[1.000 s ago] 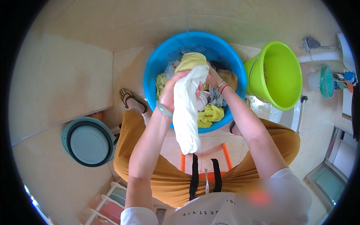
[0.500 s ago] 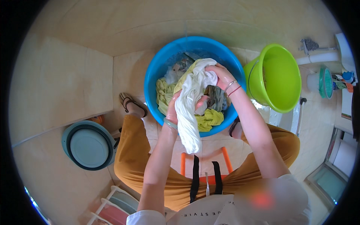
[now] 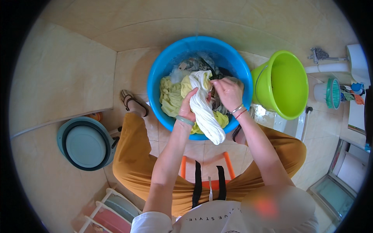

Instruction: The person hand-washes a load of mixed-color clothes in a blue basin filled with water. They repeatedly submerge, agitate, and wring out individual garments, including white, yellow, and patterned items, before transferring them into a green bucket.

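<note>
While the left grip (image 3: 188, 106) clasps ropy white cloth (image 3: 206, 118), the right grip (image 3: 229, 93) seemingly pinches its bunched end.

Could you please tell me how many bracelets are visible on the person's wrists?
3: a pale green bangle at the wrist of the left hand, and a silver-coloured bangle and thin red band at that of the right hand. None appears hidden.

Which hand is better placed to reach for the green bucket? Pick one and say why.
Probably the right hand: it is nearer the green bucket, which stands right of the blue basin. The left hand is farther off, holding the white cloth.
</note>
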Demonstrator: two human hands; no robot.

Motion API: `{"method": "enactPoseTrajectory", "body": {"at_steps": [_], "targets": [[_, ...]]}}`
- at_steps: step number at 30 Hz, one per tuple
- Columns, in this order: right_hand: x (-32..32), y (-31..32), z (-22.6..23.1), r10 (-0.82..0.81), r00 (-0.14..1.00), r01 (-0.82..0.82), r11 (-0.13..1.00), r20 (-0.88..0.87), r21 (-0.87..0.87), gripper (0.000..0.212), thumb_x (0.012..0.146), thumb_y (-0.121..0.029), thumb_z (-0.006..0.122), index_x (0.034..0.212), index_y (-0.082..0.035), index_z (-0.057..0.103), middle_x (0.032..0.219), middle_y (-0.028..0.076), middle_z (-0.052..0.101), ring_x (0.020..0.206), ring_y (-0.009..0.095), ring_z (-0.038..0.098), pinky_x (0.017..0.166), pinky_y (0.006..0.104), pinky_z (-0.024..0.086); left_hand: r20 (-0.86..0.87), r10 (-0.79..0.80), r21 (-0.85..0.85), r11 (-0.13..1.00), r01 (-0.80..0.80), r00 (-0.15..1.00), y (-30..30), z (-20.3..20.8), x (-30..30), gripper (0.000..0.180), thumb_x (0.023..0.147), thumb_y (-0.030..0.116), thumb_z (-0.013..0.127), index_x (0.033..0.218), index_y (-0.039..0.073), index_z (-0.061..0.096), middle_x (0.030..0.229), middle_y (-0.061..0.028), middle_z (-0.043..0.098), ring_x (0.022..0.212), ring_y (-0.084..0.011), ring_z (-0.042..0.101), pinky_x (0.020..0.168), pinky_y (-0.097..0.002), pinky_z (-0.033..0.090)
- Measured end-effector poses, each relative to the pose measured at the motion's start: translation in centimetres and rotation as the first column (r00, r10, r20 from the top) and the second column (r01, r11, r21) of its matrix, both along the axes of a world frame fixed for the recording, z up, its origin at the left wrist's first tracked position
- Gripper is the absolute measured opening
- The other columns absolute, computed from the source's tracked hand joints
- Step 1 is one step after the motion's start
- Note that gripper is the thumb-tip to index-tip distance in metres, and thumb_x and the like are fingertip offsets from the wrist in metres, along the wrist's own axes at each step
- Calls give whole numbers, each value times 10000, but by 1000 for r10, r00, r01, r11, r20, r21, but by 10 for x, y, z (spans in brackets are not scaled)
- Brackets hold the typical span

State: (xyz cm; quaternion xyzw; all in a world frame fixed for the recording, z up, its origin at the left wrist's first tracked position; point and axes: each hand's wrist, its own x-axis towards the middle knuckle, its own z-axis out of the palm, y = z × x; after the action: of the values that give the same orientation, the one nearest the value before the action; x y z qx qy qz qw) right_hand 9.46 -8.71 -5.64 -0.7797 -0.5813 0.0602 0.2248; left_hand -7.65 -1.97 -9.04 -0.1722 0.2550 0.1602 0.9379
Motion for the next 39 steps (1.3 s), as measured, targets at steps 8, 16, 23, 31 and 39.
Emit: {"method": "enactPoseTrajectory", "body": {"at_steps": [8,16,23,31,39], "targets": [[28,-7,-40,-167,434,234,970,-886,-68,624,868,-510,574,1400,-224,418,1498,140,261,1328,318,297,1004,458,350,145,43,-127,992,-25,989,-4,44,-2,459,870,204,632,1266,36,471,1127,-125,547,887,-204,572,725,-316,533],[20,42,-15,83,-388,116,992,-918,41,818,870,-660,452,1478,-151,248,1515,168,224,1359,282,298,1102,408,266,318,-85,-74,991,114,944,-18,49,13,518,923,225,542,1376,50,362,1213,-169,475,841,-169,489,682,-267,486],[31,47,-44,23,-534,144,987,-845,-64,798,852,-670,461,1446,-161,304,1460,149,328,1293,332,398,1073,455,329,531,-16,-234,958,165,847,-34,90,33,560,922,257,532,1402,65,316,1227,-190,438,849,-168,459,691,-273,465],[15,21,-11,351,-675,184,932,-648,313,790,866,-623,490,1440,-111,305,1421,192,375,1229,321,462,1024,438,378,501,37,-213,974,81,865,-30,68,36,563,926,347,536,1396,95,356,1265,-177,438,917,-218,485,701,-293,477],[23,47,44,93,-258,-97,988,-962,121,327,808,-78,642,1126,-40,576,1036,95,627,961,179,606,857,302,492,-295,-314,504,751,426,903,-19,89,20,491,791,357,746,1144,66,566,916,-70,638,762,-153,616,659,-277,512]]}}
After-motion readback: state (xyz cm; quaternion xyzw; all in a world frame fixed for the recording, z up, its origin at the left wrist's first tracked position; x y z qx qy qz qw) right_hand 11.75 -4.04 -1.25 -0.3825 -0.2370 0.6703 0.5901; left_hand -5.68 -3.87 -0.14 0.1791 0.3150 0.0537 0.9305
